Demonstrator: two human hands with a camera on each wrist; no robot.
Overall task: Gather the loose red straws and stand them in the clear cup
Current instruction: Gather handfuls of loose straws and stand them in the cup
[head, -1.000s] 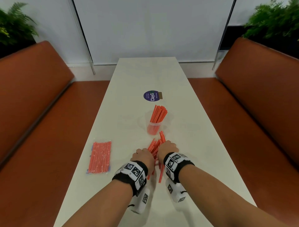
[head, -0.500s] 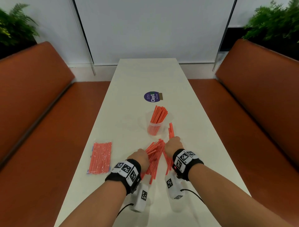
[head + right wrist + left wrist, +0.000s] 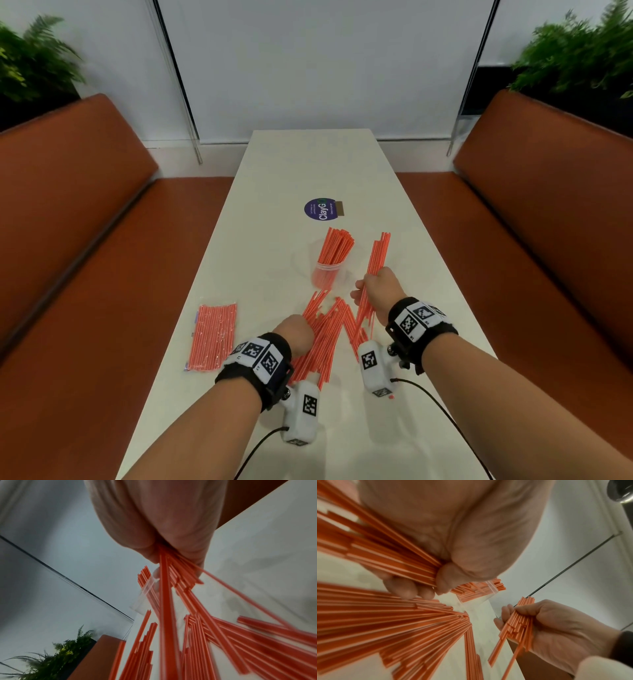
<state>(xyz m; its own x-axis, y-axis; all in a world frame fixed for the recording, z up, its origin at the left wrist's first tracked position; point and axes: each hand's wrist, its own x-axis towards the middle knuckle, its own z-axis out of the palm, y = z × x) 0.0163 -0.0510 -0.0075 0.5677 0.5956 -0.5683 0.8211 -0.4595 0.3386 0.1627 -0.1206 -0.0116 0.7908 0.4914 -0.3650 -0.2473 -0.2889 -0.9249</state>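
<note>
From my head view, my left hand (image 3: 297,334) hides its own fingers and the straws (image 3: 325,337) beneath it. The cup's (image 3: 327,274) clear wall barely shows. The straws in both wrist views are blurred and run off the frame.

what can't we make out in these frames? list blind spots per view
- Head: left hand fingers hidden under its own back; its grip on the loose straws unseen here.
- Head: clear cup walls nearly invisible; straw count inside unreadable.
- Head: small print on the purple sticker too small.
- Left wrist: near straws motion-blurred, cut by the left edge.
- Right wrist: right hand fingertips hidden behind the held bundle; lower straws blurred.
</note>
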